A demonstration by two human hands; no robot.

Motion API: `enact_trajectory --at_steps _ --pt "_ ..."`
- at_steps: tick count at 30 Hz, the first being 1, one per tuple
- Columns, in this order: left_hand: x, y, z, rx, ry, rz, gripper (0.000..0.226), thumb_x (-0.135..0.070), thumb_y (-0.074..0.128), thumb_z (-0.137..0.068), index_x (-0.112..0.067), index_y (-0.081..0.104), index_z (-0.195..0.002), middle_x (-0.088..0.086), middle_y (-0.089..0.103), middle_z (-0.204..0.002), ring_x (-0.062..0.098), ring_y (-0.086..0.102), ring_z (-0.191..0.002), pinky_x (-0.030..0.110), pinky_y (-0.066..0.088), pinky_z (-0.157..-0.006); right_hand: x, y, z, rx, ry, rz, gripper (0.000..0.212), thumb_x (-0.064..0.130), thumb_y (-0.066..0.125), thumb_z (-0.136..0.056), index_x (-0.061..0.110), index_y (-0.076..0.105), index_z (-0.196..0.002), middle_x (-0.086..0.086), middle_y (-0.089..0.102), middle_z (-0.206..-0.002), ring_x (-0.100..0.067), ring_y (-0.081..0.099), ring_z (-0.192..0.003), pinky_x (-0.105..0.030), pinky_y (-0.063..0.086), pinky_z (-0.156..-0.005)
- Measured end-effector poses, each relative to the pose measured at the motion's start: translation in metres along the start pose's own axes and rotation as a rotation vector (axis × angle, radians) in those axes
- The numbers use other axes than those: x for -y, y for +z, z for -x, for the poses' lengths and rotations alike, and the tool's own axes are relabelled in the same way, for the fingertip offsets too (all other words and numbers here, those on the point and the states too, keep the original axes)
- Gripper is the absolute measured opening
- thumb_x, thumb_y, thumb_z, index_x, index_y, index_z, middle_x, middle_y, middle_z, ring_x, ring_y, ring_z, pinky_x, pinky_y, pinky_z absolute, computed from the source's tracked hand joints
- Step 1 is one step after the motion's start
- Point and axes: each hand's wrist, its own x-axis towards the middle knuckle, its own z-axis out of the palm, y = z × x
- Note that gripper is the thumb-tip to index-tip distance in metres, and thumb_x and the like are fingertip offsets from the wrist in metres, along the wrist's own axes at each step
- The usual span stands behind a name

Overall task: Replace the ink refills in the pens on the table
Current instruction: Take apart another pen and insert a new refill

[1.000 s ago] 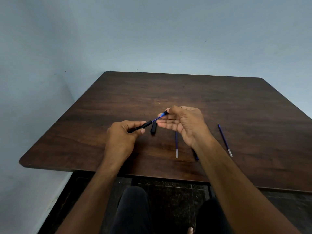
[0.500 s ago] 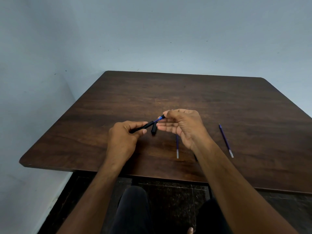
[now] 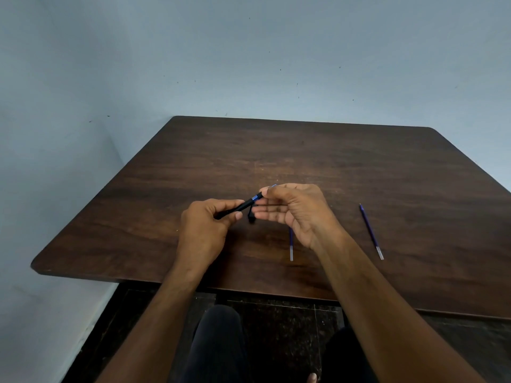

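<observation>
Seated person at a dark wooden table [image 3: 359, 161], refill insertion in progress. The left hand [image 3: 204, 230] grips the black pen barrel [image 3: 237, 208] in curled fingers, above the table's middle toward its near edge. The right hand [image 3: 293, 208] pinches the blue refill [image 3: 257, 196] at the barrel's open end, thumb against fingertip, remaining fingers relaxed. A small black pen part [image 3: 251, 217] (probably the cap or tip section) lies on the table just below the barrel. Two loose refills rest nearer the near edge: one [image 3: 291, 244] partly hidden beside the right wrist, another [image 3: 370, 230] well apart toward the right edge. Judged best practice: keep barrel and refill coaxial, push straight without bending the thin tube, and steady the barrel firmly.
</observation>
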Motion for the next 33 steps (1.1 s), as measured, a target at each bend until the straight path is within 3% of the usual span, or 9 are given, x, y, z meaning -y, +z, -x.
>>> enact_trajectory --at_steps 11,15,19,21,22,24,27,33 --pt "0.0 0.003 0.002 0.006 0.001 0.025 0.027 -0.012 0.081 -0.083 -0.025 0.08 -0.107 -0.015 0.077 -0.101 -0.001 0.069 -0.099 0.031 0.055 -0.098 0.001 0.002 0.002 -0.007 -0.041 0.092 0.014 0.005 0.077 -0.087 -0.008 0.071 -0.088 -0.027 0.076 -0.081 -0.038 0.077 -0.074 -0.037 0.064 -0.064" --pt "0.0 0.001 0.005 0.013 0.017 0.015 0.028 -0.015 0.081 -0.083 -0.03 0.079 -0.106 -0.018 0.077 -0.101 -0.005 0.068 -0.099 0.026 0.055 -0.095 0.005 0.006 0.006 -0.061 -0.098 0.257 0.024 0.017 0.079 -0.088 -0.004 0.07 -0.082 -0.019 0.075 -0.071 -0.027 0.07 -0.056 -0.03 0.058 -0.05" --pt "0.0 0.001 0.006 0.024 0.018 0.029 0.028 -0.014 0.081 -0.084 -0.032 0.079 -0.105 -0.019 0.076 -0.1 -0.004 0.068 -0.1 0.025 0.054 -0.095 0.007 0.007 0.009 -0.12 -0.12 0.486 0.045 0.048 0.08 -0.083 0.006 0.069 -0.07 -0.01 0.072 -0.062 -0.018 0.063 -0.048 -0.024 0.046 -0.04" --pt "0.001 -0.001 0.005 0.018 0.014 0.026 0.028 -0.015 0.08 -0.084 -0.033 0.078 -0.105 -0.02 0.076 -0.1 -0.006 0.067 -0.099 0.022 0.053 -0.094 0.009 0.004 0.011 -0.139 -0.096 0.537 0.053 0.062 0.079 -0.075 0.009 0.073 -0.079 -0.005 0.074 -0.065 -0.015 0.063 -0.051 -0.023 0.045 -0.041" --pt "0.001 -0.002 0.005 0.015 0.011 0.021 0.028 -0.015 0.08 -0.084 -0.034 0.078 -0.105 -0.021 0.075 -0.1 -0.007 0.067 -0.099 0.02 0.052 -0.093 0.009 0.002 0.011 -0.125 -0.086 0.496 0.05 0.058 0.081 -0.076 0.01 0.074 -0.088 -0.005 0.076 -0.07 -0.015 0.064 -0.054 -0.024 0.047 -0.043" --pt "0.002 -0.003 0.003 0.005 0.007 0.017 0.028 -0.015 0.081 -0.084 -0.033 0.079 -0.105 -0.021 0.075 -0.099 -0.008 0.067 -0.098 0.017 0.051 -0.092 0.012 -0.001 0.012 -0.053 -0.069 0.318 0.033 0.033 0.084 -0.083 0.008 0.074 -0.102 -0.008 0.077 -0.079 -0.017 0.065 -0.06 -0.028 0.051 -0.049" --pt "0.003 -0.003 0.002 -0.002 0.015 0.011 0.029 -0.012 0.081 -0.083 -0.031 0.08 -0.105 -0.019 0.076 -0.098 -0.004 0.068 -0.098 0.019 0.052 -0.092 0.012 -0.004 0.01 0.001 -0.068 0.224 0.012 0.005 0.077 -0.086 0.003 0.077 -0.098 -0.011 0.075 -0.076 -0.018 0.065 -0.059 -0.029 0.051 -0.05" --pt "0.002 -0.001 0.003 -0.003 0.043 -0.009 0.029 -0.015 0.082 -0.083 -0.032 0.079 -0.105 -0.018 0.076 -0.1 -0.003 0.068 -0.1 0.025 0.054 -0.094 0.013 -0.002 0.011 -0.047 -0.08 0.274 0.019 0.016 0.084 -0.082 0.002 0.072 -0.084 -0.004 0.066 -0.061 -0.014 0.058 -0.05 -0.026 0.047 -0.045"
